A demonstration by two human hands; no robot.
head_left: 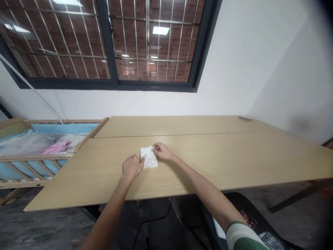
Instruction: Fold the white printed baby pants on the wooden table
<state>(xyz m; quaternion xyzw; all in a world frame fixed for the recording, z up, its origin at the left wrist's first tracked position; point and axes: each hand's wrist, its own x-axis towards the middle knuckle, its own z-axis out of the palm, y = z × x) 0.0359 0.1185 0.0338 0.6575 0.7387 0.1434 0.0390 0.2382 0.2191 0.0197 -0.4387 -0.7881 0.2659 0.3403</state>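
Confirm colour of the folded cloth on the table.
White, with what looks like a faint print. The folded cloth shows best in the head view.

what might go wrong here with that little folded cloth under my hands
The folded cloth is small and touched only at its edges by the left hand and right hand, so the fold may spring open on release. The table looks smooth, so a sideways push may slide it askew.

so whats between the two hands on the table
In the head view, a small folded white cloth lies between the left hand and the right hand on the wooden table. Both hands touch it.
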